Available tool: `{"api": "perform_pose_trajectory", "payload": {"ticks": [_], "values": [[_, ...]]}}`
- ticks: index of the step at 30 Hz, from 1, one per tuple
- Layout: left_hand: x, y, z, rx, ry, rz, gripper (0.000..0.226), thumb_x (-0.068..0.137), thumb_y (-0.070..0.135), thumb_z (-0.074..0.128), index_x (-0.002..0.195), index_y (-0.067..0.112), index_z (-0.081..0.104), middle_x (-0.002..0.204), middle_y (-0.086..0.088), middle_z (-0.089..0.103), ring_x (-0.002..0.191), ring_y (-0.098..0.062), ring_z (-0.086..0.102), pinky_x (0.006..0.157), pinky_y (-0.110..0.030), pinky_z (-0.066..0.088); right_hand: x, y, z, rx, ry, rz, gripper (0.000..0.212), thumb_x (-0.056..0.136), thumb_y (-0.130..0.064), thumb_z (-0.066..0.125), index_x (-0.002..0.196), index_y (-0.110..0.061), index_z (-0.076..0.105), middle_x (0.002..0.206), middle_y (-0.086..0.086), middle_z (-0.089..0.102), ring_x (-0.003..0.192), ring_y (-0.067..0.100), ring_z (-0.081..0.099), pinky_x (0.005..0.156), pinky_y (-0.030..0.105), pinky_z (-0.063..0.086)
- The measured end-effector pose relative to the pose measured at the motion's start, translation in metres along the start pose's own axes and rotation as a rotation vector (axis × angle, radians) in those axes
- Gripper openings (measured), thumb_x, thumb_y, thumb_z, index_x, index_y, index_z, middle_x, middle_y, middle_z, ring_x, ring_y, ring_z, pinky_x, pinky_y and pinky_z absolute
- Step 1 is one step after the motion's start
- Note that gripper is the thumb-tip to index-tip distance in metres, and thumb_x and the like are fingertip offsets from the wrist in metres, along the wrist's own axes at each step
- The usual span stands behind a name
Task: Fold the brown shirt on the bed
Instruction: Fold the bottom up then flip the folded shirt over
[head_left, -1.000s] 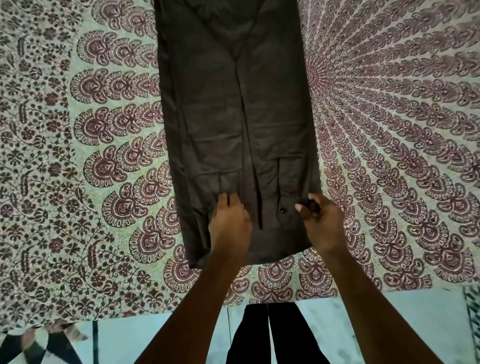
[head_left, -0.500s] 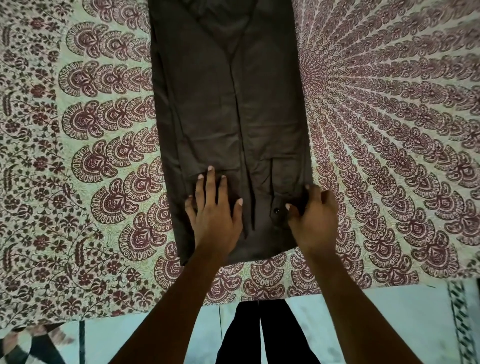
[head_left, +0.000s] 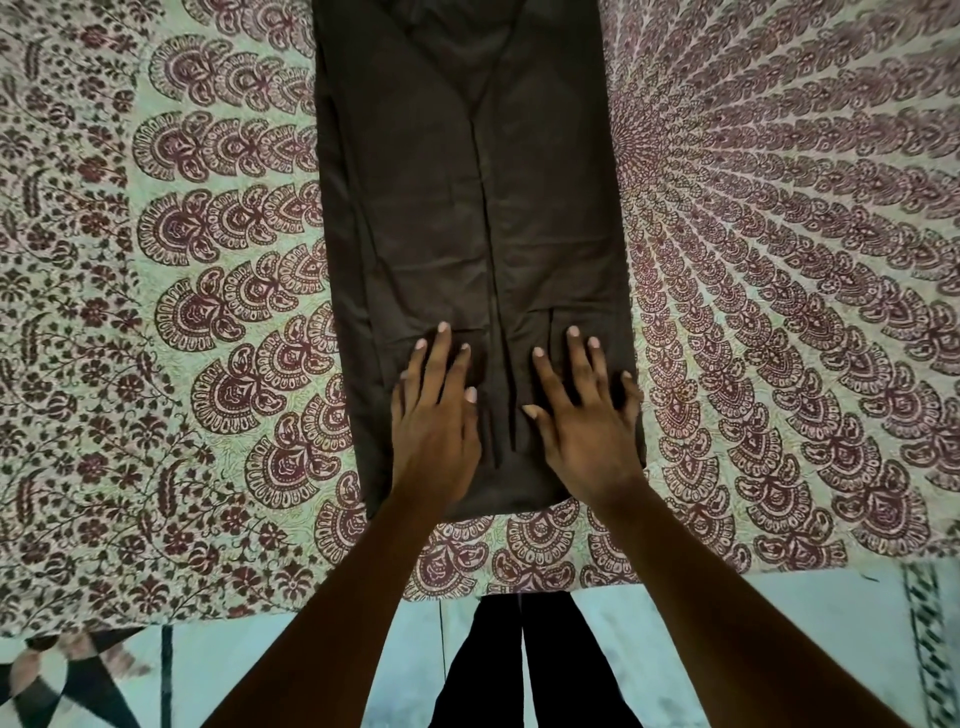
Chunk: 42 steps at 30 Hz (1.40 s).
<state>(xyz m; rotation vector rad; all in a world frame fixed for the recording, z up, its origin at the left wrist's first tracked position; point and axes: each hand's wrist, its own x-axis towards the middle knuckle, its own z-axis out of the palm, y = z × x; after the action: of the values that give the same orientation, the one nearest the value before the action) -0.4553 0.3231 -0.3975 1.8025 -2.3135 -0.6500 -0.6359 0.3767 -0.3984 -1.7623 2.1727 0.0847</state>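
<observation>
Both hands pressed flat, apart, on brown shirt; patterned bedsheet around it.

Bare forearms with no sleeves, short pale nails on the fingers, dark trousers below

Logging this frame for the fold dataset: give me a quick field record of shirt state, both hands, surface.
shirt: brown shirt, laid as a long narrow strip, sides folded in, a seam-like edge running down its middle
left hand: left hand flat, fingers straight, pressing the near end of the shirt
right hand: right hand flat, fingers spread, pressing the near end beside the left
grip: none, both hands open
surface: patterned bedsheet
</observation>
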Motion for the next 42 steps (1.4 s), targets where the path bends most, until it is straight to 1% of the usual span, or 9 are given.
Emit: {"api": "perform_pose_trajectory", "payload": {"ticks": [3,7,10,15,22,29,32,36,42], "values": [[-0.013,-0.010,-0.002,0.032,0.047,-0.237,0.054,0.103,0.038,0.045,0.155,0.027,0.033,0.171,0.006,0.007,0.156,-0.026,0.013,0.118,-0.055,0.025,-0.013,0.005,0.003,-0.004,0.007,0.038,0.064,0.102,-0.063,0.023,0.160,-0.037,0.018,0.171,0.006,0.000,0.158,0.028,0.004,0.119,0.060,0.019],[-0.024,-0.023,0.008,0.131,-0.061,-0.191,0.067,0.102,0.055,0.031,0.162,0.030,0.014,0.172,0.002,0.000,0.158,-0.026,0.002,0.122,-0.056,0.019,-0.017,0.008,0.005,-0.020,-0.032,-0.002,0.072,0.099,-0.070,0.023,0.161,-0.038,0.009,0.171,0.006,-0.006,0.158,0.029,-0.001,0.120,0.061,0.015],[-0.020,-0.019,0.002,0.041,-0.030,-0.246,0.063,0.102,0.054,0.039,0.158,0.030,0.026,0.171,-0.001,0.005,0.156,-0.030,0.008,0.120,-0.058,0.017,-0.019,0.009,-0.004,0.039,-0.022,0.010,0.069,0.099,-0.071,0.023,0.160,-0.042,0.010,0.171,0.004,-0.009,0.158,0.028,-0.002,0.119,0.063,0.017],[-0.027,-0.024,-0.010,-0.044,0.116,-0.535,0.067,0.095,0.046,0.056,0.153,0.023,0.031,0.165,-0.014,0.015,0.151,-0.040,0.018,0.114,-0.068,0.024,-0.034,0.010,-0.011,0.143,0.096,0.325,0.072,0.101,-0.065,0.033,0.162,-0.037,0.007,0.171,0.004,-0.011,0.157,0.034,-0.007,0.113,0.073,0.020],[-0.017,-0.025,-0.008,0.187,0.039,-0.005,0.067,0.104,0.053,0.038,0.162,0.031,0.014,0.172,0.004,0.000,0.158,-0.025,0.000,0.124,-0.055,0.014,-0.011,0.003,0.001,-0.015,0.101,0.100,0.073,0.100,-0.069,0.025,0.162,-0.036,0.005,0.171,0.002,-0.009,0.157,0.030,-0.009,0.113,0.073,0.009],[-0.015,-0.032,-0.004,0.178,-0.078,0.040,0.063,0.103,0.057,0.034,0.160,0.035,0.018,0.171,0.007,0.002,0.158,-0.027,0.005,0.123,-0.057,0.017,-0.003,-0.003,0.004,0.019,0.039,0.084,0.067,0.100,-0.070,0.021,0.160,-0.042,0.011,0.171,0.003,-0.002,0.158,0.030,0.000,0.118,0.066,0.015],[-0.023,-0.027,-0.017,0.082,0.019,-0.203,0.061,0.099,0.051,0.048,0.152,0.024,0.034,0.168,-0.002,0.016,0.151,-0.037,0.020,0.117,-0.058,0.023,-0.019,0.003,-0.009,0.150,0.102,0.253,0.066,0.102,-0.065,0.032,0.160,-0.039,0.013,0.171,0.007,0.004,0.156,0.032,0.009,0.116,0.063,0.020],[-0.034,-0.029,-0.030,-0.069,0.023,-0.715,0.079,0.088,0.049,0.066,0.144,0.003,0.035,0.151,-0.024,0.033,0.137,-0.048,0.034,0.106,-0.060,0.034,-0.038,0.012,-0.013,0.307,0.207,0.495,0.076,0.096,-0.056,0.054,0.154,-0.011,0.031,0.152,0.021,0.037,0.138,0.042,0.040,0.104,0.061,0.043],[-0.029,-0.052,-0.045,-0.626,-0.053,-0.727,0.041,0.085,0.024,0.080,0.117,0.018,0.055,0.111,-0.007,0.068,0.104,-0.027,0.066,0.097,-0.043,0.053,-0.025,0.018,-0.025,0.892,0.181,0.609,0.053,0.086,-0.034,0.079,0.129,-0.013,0.056,0.116,0.007,0.067,0.103,0.022,0.064,0.084,0.025,0.049]]}}
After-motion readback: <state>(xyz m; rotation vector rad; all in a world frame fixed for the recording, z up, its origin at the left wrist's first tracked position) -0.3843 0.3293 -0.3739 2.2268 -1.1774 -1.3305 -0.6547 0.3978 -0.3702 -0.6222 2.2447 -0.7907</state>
